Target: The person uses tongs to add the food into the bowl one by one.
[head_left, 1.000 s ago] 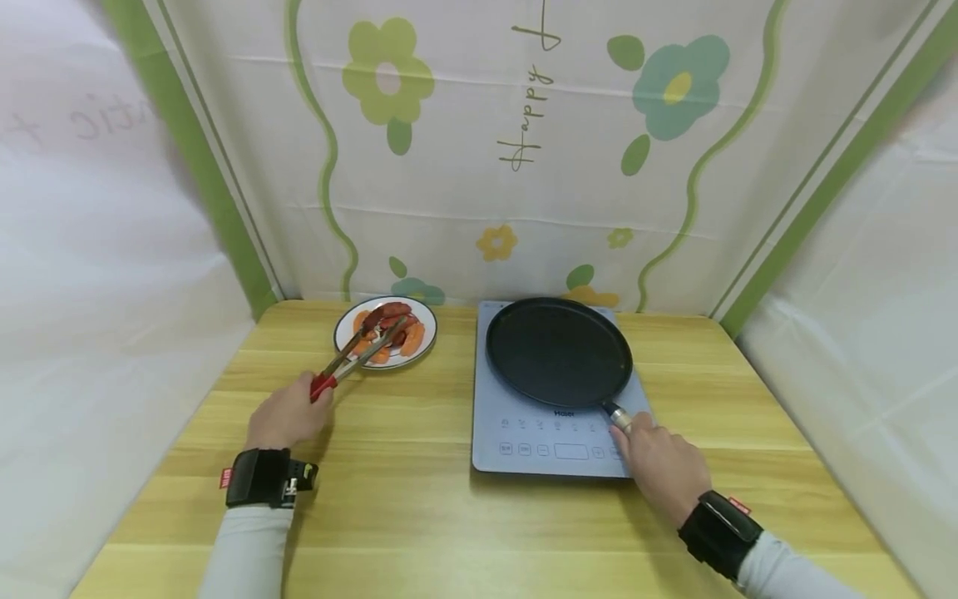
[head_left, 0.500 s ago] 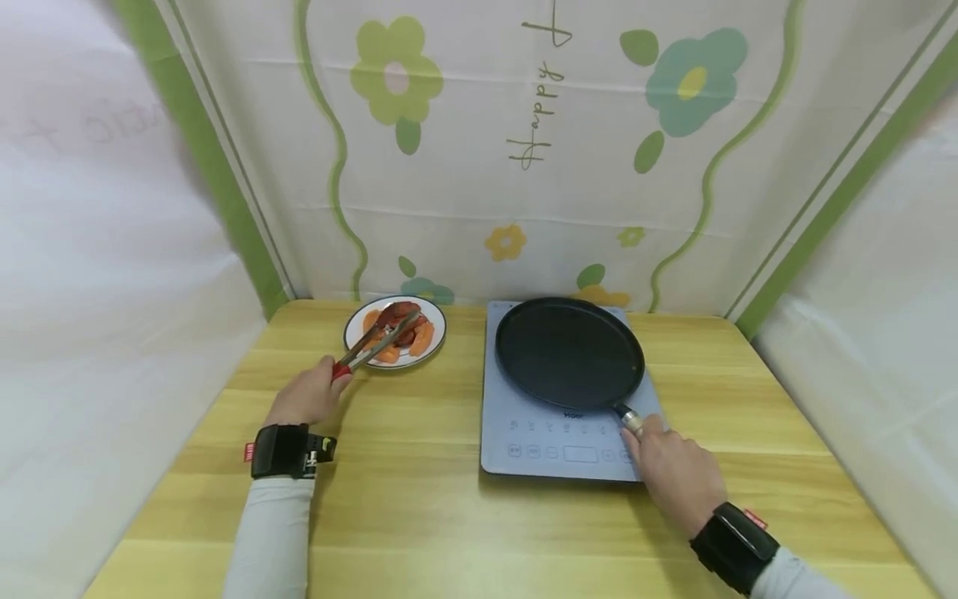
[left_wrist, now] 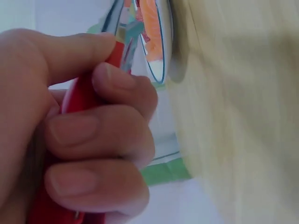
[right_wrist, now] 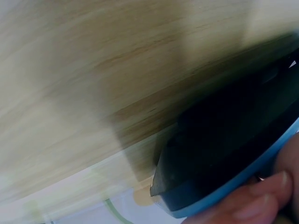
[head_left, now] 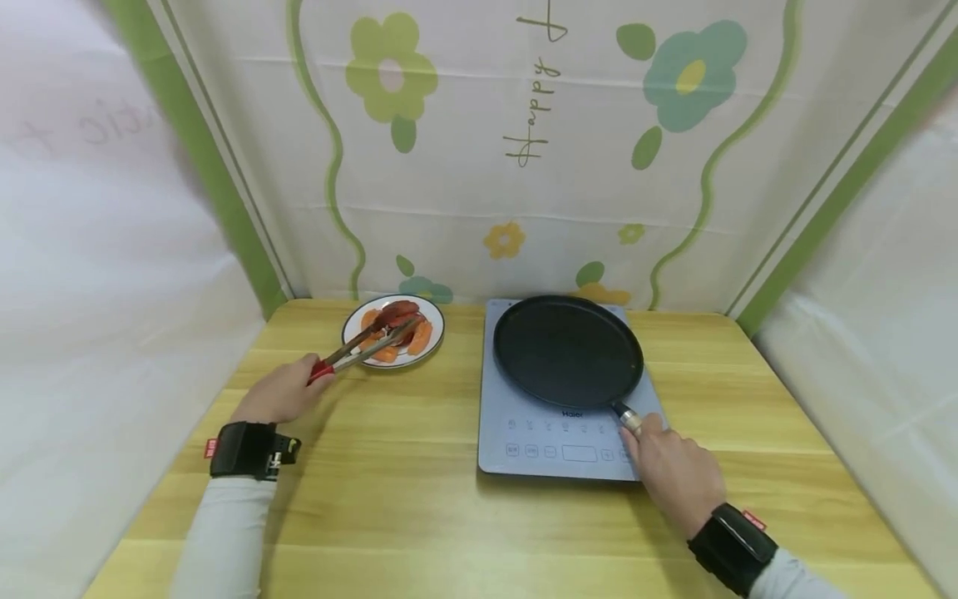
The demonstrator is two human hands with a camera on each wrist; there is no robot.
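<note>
Pale grey sleeves (head_left: 227,532); black wristbands (head_left: 244,450) on both wrists, each with small red tag (head_left: 211,448).

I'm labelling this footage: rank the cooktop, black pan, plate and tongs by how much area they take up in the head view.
1. Cooktop, counting its covered part
2. Black pan
3. Plate
4. Tongs, handle partly hidden in the left hand

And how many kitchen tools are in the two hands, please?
2: the tongs in the left hand, partly over the plate, and the pan in the right hand, over the cooker.
</note>
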